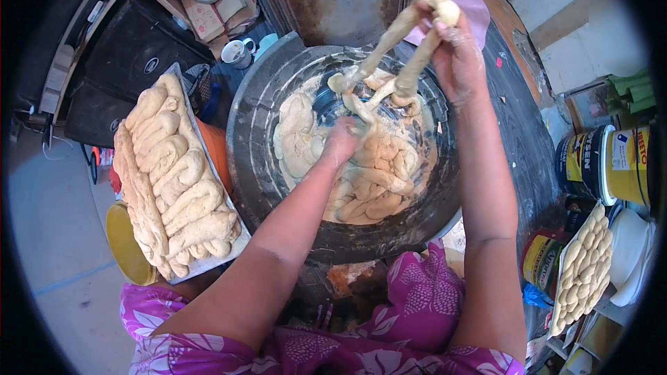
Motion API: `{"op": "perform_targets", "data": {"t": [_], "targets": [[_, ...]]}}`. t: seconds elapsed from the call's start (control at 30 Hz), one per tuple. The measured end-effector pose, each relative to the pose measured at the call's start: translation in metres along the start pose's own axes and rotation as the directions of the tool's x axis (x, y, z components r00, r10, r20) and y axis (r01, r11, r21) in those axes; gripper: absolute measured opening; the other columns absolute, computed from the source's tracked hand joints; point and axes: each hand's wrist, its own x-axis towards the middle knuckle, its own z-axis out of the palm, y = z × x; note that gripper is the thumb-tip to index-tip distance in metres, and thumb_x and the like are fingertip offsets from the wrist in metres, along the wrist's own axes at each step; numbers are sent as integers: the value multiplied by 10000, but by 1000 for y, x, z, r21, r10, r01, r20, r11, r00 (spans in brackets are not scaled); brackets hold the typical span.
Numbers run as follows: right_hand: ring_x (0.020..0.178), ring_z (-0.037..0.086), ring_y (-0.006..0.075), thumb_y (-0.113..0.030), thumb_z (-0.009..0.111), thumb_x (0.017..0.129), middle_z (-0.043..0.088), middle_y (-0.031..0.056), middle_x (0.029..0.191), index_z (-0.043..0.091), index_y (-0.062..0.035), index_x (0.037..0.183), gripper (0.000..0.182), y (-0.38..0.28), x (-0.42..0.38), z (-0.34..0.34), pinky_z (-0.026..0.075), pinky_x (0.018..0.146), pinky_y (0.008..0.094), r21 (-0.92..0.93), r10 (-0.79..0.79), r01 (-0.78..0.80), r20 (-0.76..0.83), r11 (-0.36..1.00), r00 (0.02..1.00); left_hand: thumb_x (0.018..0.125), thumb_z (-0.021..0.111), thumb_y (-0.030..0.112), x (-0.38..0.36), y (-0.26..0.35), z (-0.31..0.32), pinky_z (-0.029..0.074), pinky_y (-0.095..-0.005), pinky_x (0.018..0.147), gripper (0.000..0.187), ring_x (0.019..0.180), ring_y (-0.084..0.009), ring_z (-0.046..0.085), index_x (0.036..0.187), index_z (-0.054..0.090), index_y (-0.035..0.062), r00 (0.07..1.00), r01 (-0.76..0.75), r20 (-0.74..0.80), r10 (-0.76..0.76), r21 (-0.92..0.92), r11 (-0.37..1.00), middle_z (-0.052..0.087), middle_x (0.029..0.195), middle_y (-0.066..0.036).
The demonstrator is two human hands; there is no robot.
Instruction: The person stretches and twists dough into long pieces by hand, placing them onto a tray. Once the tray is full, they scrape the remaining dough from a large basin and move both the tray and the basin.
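As the right hand (pixel 458 48) clamps dough (pixel 417 64) aloft, the left hand (pixel 342 140) unclear in its grip, twisting seems the step, next needing even tension.

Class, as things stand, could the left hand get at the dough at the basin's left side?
Probably yes: the left hand sits low in the basin, close to that dough, and nothing visible blocks the way.

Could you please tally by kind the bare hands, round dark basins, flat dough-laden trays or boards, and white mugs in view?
Bare hands: 2
Round dark basin: 1
Flat dough-laden trays or boards: 2
White mug: 1
Total: 6
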Motion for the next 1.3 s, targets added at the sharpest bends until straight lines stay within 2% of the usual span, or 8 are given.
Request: {"op": "perform_targets", "data": {"t": [0.13,0.27,0.33,0.4,0.6,0.73,1.07,1.3], "targets": [[962,490,164,-150,529,798,542,45,1025,510,-54,1096,314,22,-5,-56,380,865,297,-125,-50,19,-245,992,968,721,664,144,10,-37,15,419,-369,888,472,1059,-353,515,1134,491,-5,996,-94,27,90,282,955,498,1177,-244],[853,576,228,-180,528,778,599,105,959,530,-37,1093,345,73,-33,-122,445,776,336,-519,94,-370,-481,771,872,744,651,169,4,-60,50,354,-394,949,499,1158,-304,432,1165,473,-31,989,-142,-15,147,183,973,451,1234,-246],[889,613,302,-241,559,756,625,199,964,574,-9,1043,370,95,-56,-149,464,774,365,-900,280,-400,-345,171,896,739,669,188,10,-74,61,374,-395,940,635,1156,-268,436,1250,379,-53,999,-17,48,13,85,996,423,1263,-237],[921,606,300,-273,643,676,615,215,1003,591,5,1029,453,109,-74,-150,455,800,369,-902,622,-390,-415,-186,664,741,654,206,43,-107,67,389,-386,914,682,1091,-291,483,1279,328,-60,977,109,190,-93,-72,991,469,1194,-240],[887,617,302,-259,661,645,630,201,949,620,-33,1006,428,140,-99,-117,474,779,370,-941,769,-165,-337,-295,543,800,570,215,38,-1,31,479,-401,760,637,858,-270,539,1289,270,-62,940,339,235,-246,-612,715,490,1060,-184],[884,609,316,-253,676,650,629,181,929,588,-33,1021,441,179,-115,-107,477,764,349,-978,729,-159,-13,131,684,882,460,131,46,67,-3,533,-390,777,333,912,-282,549,1152,383,-47,982,177,181,-49,-811,557,494,1063,-190],[1206,390,263,-423,694,680,402,85,1324,505,-151,1195,612,184,-175,-80,283,927,581,-984,800,61,-98,-166,592,888,457,101,43,117,-61,536,-436,771,232,897,-297,568,1090,394,6,955,-132,-50,292,-954,268,510,1032,-179],[928,564,236,-285,646,734,581,120,997,573,-89,1082,406,192,-173,-90,416,846,417,-974,733,78,210,211,647,867,502,138,74,41,-16,455,-320,847,380,962,-233,539,1197,405,-23,993,88,114,-14,-685,723,534,1077,-161]]}}
